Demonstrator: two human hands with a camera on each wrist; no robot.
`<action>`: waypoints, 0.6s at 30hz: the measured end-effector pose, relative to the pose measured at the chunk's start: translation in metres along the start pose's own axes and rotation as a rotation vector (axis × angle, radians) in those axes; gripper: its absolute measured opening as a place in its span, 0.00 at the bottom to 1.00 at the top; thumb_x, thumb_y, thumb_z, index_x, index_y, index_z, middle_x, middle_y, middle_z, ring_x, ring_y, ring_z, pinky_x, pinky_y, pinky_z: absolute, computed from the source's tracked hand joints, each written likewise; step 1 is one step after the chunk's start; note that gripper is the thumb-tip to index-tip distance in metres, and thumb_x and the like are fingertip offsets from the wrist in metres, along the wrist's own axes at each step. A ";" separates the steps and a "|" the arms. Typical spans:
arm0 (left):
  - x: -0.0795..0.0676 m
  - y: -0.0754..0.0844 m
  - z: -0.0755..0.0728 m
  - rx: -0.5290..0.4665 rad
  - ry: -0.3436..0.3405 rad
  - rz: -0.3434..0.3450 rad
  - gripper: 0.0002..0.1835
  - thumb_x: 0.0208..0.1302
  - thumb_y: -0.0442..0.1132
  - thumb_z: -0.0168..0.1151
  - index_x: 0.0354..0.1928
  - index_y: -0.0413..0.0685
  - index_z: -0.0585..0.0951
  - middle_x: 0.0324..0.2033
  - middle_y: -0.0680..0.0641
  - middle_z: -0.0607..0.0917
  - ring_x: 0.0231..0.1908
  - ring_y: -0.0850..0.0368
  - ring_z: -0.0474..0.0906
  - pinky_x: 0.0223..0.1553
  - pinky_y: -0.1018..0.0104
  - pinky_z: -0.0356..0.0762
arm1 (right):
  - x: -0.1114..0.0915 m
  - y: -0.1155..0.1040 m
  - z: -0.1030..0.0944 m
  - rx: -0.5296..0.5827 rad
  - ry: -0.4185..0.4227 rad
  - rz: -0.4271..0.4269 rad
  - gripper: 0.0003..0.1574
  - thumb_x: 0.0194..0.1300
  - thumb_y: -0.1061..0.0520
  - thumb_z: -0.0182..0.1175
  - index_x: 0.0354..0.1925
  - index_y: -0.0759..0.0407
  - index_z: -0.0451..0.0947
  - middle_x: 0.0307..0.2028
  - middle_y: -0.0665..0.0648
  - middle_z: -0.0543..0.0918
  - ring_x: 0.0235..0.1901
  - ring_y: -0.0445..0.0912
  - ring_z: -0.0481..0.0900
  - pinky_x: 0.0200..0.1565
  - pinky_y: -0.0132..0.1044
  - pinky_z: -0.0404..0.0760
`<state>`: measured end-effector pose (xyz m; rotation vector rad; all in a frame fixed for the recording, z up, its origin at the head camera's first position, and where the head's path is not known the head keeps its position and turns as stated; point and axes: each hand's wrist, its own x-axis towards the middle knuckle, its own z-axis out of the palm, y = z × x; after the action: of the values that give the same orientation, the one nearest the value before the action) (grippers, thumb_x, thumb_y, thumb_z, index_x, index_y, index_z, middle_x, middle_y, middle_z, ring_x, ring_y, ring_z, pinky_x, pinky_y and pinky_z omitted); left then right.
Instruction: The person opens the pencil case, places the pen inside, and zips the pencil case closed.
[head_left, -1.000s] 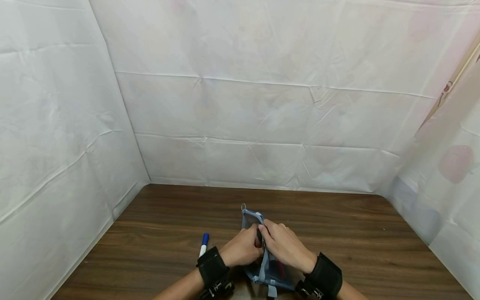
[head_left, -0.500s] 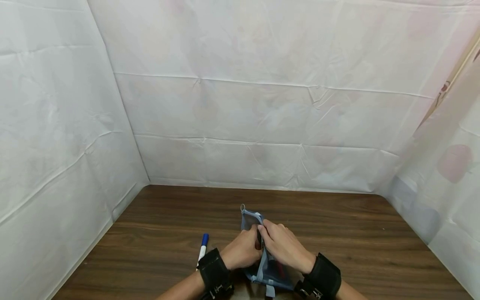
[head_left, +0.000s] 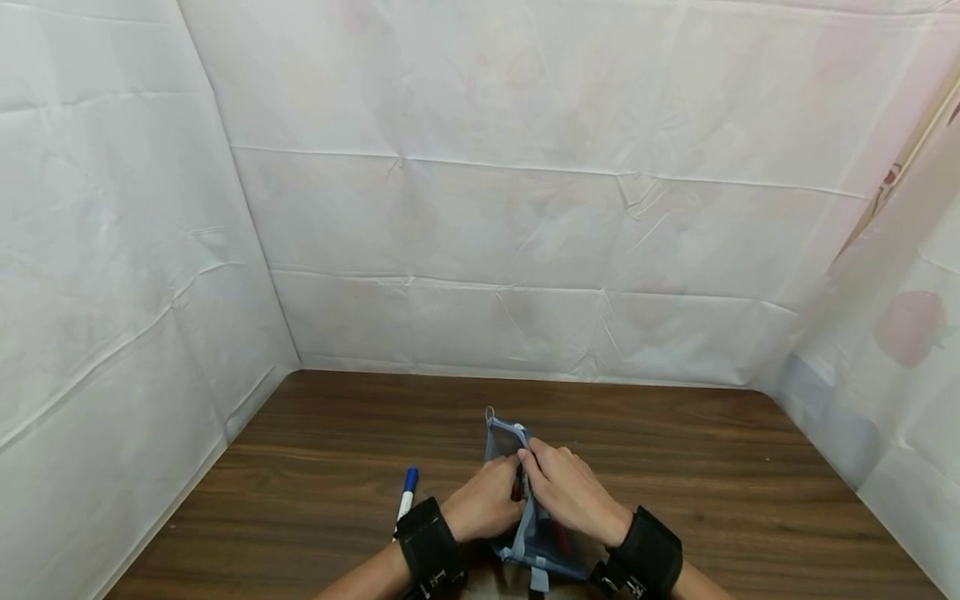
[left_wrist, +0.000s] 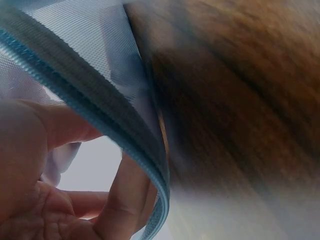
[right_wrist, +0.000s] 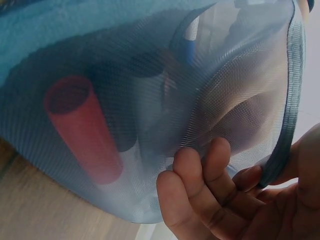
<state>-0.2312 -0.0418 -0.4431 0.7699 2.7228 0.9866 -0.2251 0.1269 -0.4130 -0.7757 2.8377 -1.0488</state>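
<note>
A blue mesh zipper pouch (head_left: 536, 546) stands between both hands in the head view. My right hand (head_left: 573, 492) pinches its edge binding between thumb and forefinger, and the other fingers lie bent against the mesh. My left hand (head_left: 483, 500) reaches in at the mouth; its bent thumb and fingers pass behind the blue zipper (left_wrist: 107, 125) in the left wrist view. I cannot tell whether those fingers hold anything. Through the mesh in the right wrist view show a red cylinder (right_wrist: 85, 130) and, beside it, a dark-and-white one (right_wrist: 130, 160).
A white marker with a blue cap (head_left: 410, 482) lies on the wooden table (head_left: 330, 450), just left of the left wrist's black band (head_left: 427, 537). White sheeting (head_left: 480, 225) walls off the back and both sides.
Both hands and the pouch stay nearly in place. The left hand has shifted very slightly, and the blue-capped marker lies where it was.
</note>
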 end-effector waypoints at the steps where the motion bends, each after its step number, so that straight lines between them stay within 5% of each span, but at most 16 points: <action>1: 0.000 0.000 0.000 0.023 0.006 -0.005 0.24 0.61 0.37 0.62 0.59 0.40 0.75 0.41 0.50 0.78 0.40 0.60 0.73 0.36 0.69 0.72 | 0.000 0.000 0.000 -0.004 -0.001 0.004 0.23 0.83 0.46 0.39 0.33 0.56 0.70 0.17 0.48 0.64 0.13 0.38 0.58 0.18 0.29 0.56; 18: -0.003 0.007 -0.004 0.144 -0.002 -0.080 0.29 0.65 0.44 0.63 0.66 0.42 0.73 0.51 0.45 0.75 0.45 0.57 0.74 0.41 0.65 0.74 | 0.001 0.006 0.002 -0.035 -0.002 0.027 0.23 0.82 0.47 0.40 0.34 0.56 0.72 0.17 0.47 0.66 0.13 0.37 0.61 0.17 0.28 0.58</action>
<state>-0.2273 -0.0407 -0.4361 0.6775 2.8226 0.7800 -0.2278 0.1291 -0.4180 -0.7381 2.8644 -0.9967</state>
